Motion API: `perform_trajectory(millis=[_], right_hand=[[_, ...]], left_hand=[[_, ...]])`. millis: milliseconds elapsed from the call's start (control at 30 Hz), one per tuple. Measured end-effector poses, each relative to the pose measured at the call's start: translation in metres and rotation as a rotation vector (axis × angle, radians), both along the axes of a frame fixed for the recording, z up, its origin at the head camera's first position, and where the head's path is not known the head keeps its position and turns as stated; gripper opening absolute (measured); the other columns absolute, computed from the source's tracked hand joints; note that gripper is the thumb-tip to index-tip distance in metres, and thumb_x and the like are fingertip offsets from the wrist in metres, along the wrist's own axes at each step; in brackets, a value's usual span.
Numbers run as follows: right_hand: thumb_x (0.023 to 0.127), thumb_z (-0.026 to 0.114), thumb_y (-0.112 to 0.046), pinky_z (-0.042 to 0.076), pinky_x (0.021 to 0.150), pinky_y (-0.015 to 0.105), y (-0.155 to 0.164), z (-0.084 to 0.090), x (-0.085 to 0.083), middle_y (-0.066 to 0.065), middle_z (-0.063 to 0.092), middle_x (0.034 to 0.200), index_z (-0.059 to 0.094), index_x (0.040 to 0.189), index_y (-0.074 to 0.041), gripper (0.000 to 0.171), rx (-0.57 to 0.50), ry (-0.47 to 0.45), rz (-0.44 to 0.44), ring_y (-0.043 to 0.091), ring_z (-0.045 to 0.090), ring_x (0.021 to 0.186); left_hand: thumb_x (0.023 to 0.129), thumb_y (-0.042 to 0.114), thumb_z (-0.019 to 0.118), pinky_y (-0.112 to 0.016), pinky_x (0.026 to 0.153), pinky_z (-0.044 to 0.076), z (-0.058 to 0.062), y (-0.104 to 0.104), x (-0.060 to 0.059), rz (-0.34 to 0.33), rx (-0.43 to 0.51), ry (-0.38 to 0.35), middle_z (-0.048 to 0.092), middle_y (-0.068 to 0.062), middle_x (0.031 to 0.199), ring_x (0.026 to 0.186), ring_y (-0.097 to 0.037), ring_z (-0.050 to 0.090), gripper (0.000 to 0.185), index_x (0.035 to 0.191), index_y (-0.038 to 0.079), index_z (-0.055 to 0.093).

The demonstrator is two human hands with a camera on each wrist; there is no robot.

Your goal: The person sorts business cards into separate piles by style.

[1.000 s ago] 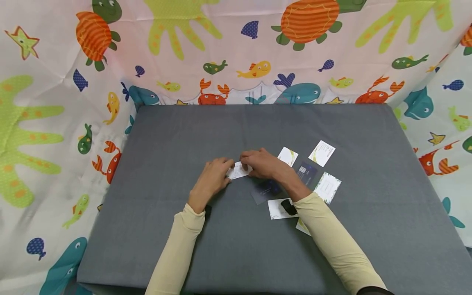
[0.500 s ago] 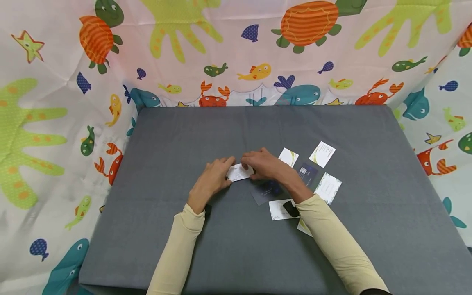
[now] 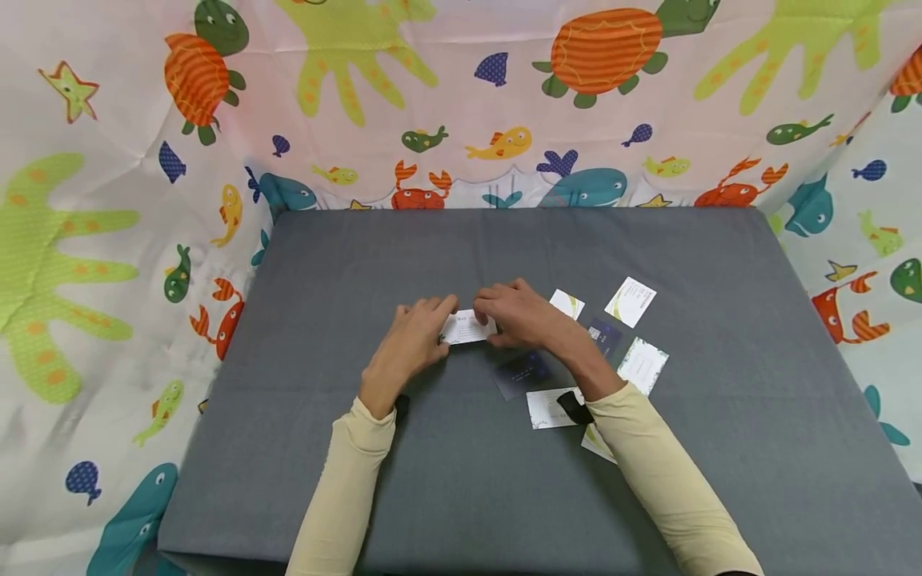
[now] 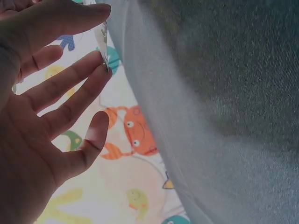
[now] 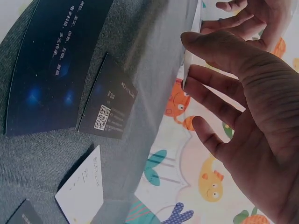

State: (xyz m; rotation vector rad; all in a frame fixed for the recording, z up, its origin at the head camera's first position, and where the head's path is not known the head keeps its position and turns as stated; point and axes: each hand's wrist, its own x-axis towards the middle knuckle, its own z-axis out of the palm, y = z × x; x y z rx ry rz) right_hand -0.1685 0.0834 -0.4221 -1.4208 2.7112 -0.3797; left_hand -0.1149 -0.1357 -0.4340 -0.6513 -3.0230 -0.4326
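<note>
Between my two hands a white business card (image 3: 468,327) with small dark print is pinched by its short ends. My left hand (image 3: 412,346) grips the left end, thumb on the near side and fingers behind. At the right end, my right hand (image 3: 524,322) pinches it the same way, its fingers covering that corner. In the left wrist view, the card (image 4: 102,41) shows nearly edge-on between thumb and fingertips. The right wrist view has the card (image 5: 187,58) standing edge-on too, with the little finger apart from it.
Right of the hands, several business cards lie spread on the grey cloth-covered table (image 3: 324,272): a dark blue card (image 3: 522,374), a dark card with a QR code (image 3: 603,336), white cards such as one at the back (image 3: 630,302). A printed curtain (image 3: 461,104) hangs behind.
Both hands, with the white card between them, have shifted slightly away from the body. The cards on the table keep their places.
</note>
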Motion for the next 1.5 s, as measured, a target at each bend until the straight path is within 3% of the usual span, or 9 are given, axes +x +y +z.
perform_trajectory(millis=[167, 400, 600, 967, 1267, 1500], right_hand=[[0.081, 0.088, -0.016, 0.045, 0.092, 0.053, -0.008, -0.005, -0.003, 0.004, 0.069, 0.111, 0.064, 0.097, -0.013, 0.029, -0.040, 0.008, 0.012, 0.025, 0.063, 0.101], [0.081, 0.086, -0.018, 0.045, 0.087, 0.050, -0.033, -0.017, -0.011, 0.004, 0.069, 0.108, 0.063, 0.091, -0.013, 0.025, -0.070, -0.001, 0.017, 0.026, 0.063, 0.100], [0.086, 0.084, -0.021, 0.040, 0.081, 0.045, -0.060, -0.027, -0.017, 0.003, 0.069, 0.106, 0.061, 0.086, -0.015, 0.023, -0.058, 0.013, 0.017, 0.024, 0.060, 0.093], [0.091, 0.081, -0.025, 0.034, 0.080, 0.042, -0.099, -0.035, -0.032, 0.004, 0.071, 0.116, 0.064, 0.087, -0.013, 0.022, -0.069, 0.030, -0.019, 0.026, 0.062, 0.098], [0.091, 0.082, -0.026, 0.035, 0.079, 0.042, -0.110, -0.049, -0.032, 0.005, 0.068, 0.105, 0.063, 0.087, -0.014, 0.022, -0.045, 0.034, -0.010, 0.026, 0.062, 0.094], [0.091, 0.082, -0.027, 0.035, 0.078, 0.041, -0.114, -0.053, -0.030, 0.005, 0.068, 0.103, 0.065, 0.091, -0.015, 0.021, -0.023, 0.042, -0.016, 0.025, 0.062, 0.091]], left_hand=[[0.083, 0.005, 0.084, -0.052, 0.088, 0.045, 0.002, -0.008, -0.001, 0.016, -0.009, -0.017, 0.073, -0.009, 0.115, 0.110, -0.034, 0.068, 0.048, 0.123, 0.013, 0.058], [0.082, 0.003, 0.085, -0.054, 0.094, 0.042, -0.007, -0.033, -0.010, 0.058, -0.017, -0.034, 0.073, -0.009, 0.114, 0.111, -0.032, 0.068, 0.049, 0.121, 0.013, 0.056], [0.081, 0.001, 0.085, -0.055, 0.092, 0.042, -0.015, -0.059, -0.020, 0.096, -0.004, -0.059, 0.073, -0.011, 0.111, 0.107, -0.032, 0.069, 0.049, 0.119, 0.012, 0.056], [0.080, -0.001, 0.085, -0.055, 0.086, 0.045, -0.018, -0.096, -0.048, 0.143, -0.028, -0.071, 0.073, -0.016, 0.102, 0.099, -0.037, 0.071, 0.050, 0.117, 0.011, 0.053], [0.080, -0.006, 0.082, -0.060, 0.087, 0.048, -0.030, -0.106, -0.047, 0.149, 0.010, -0.108, 0.074, -0.019, 0.103, 0.102, -0.039, 0.072, 0.049, 0.115, 0.010, 0.052], [0.083, -0.005, 0.081, -0.056, 0.083, 0.046, -0.033, -0.108, -0.047, 0.148, -0.005, -0.163, 0.073, -0.020, 0.102, 0.098, -0.038, 0.071, 0.045, 0.114, 0.010, 0.051]])
